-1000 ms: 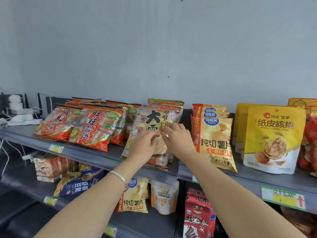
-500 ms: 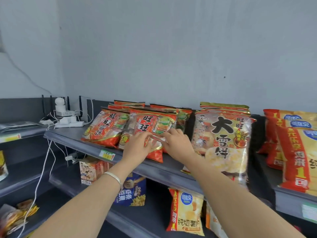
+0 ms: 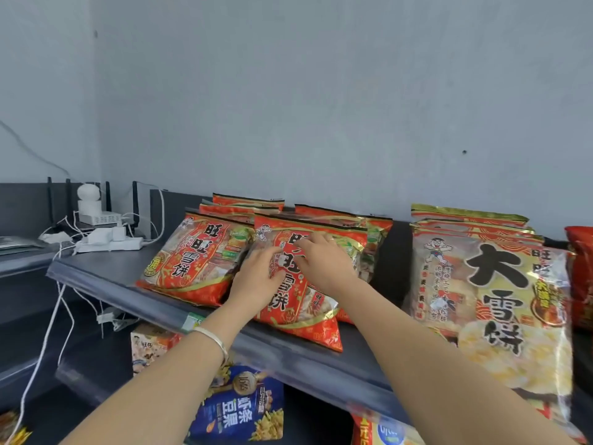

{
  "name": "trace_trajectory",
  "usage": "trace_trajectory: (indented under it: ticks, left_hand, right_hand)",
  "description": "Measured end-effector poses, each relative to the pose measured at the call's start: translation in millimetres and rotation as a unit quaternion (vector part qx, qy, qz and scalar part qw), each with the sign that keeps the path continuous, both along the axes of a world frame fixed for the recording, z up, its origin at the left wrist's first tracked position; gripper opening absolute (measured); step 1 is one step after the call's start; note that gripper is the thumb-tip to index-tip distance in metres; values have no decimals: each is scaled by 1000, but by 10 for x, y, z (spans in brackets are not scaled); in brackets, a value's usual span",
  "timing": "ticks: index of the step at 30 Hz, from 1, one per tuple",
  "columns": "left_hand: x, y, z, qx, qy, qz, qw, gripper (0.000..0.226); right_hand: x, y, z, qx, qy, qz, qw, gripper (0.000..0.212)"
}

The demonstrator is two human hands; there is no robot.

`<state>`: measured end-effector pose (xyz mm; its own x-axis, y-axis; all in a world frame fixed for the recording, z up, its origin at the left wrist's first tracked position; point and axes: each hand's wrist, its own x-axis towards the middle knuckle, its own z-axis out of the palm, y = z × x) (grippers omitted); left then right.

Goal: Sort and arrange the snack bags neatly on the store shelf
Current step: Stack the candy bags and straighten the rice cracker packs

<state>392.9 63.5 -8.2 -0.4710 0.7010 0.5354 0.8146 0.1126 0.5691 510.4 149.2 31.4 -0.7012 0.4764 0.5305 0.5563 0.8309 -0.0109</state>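
- You are pressing your left hand (image 3: 256, 279) on the front red snack bag (image 3: 300, 319), fingers lying nearly straight on its face and curling round nothing.
- Your right hand (image 3: 324, 263) is lying just beside it on the same bag's upper half, fingers spread and only lightly bent. No pinch is showing.
- That bag is reading 旺旺雪饼 and is leaning at the front of the top shelf (image 3: 106, 277), its lower edge reaching over the lip.
- A second red bag (image 3: 195, 261), also reading 旺旺雪饼, is sitting just to its left and touching it. More red bags are standing behind both.
- To the right, across a dark gap, a large bag (image 3: 494, 303) is showing 大雪饼 in black, with 旺旺 above.
- On the shelf below, a blue bag (image 3: 240, 409) is showing 虾条 and 豆果.
- A silver bangle (image 3: 213, 340) is circling your left wrist.
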Motion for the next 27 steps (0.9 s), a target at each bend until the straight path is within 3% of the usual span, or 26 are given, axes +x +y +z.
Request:
trace_trajectory:
  ticks: [6, 13, 16, 20, 27]
  left_hand:
    - [-273, 428, 198, 23, 16, 3, 1000, 53]
    - [-463, 823, 451, 35, 104, 29, 994, 50]
    - [-637, 961, 542, 23, 130, 21, 991, 44]
    - [-904, 1148, 739, 26, 153, -9, 988, 36]
    - [-1173, 1607, 1052, -102, 195, -62, 973, 27]
  right_hand:
    - [-300, 456, 282, 26, 45, -34, 998, 36]
    - [-567, 882, 498, 35, 39, -89, 995, 36]
    - [-689, 1026, 596, 11, 4, -117, 993, 32]
    - [-802, 1203, 758, -89, -17, -149, 985, 28]
    - [-820, 1364, 815, -130, -51, -168, 976, 18]
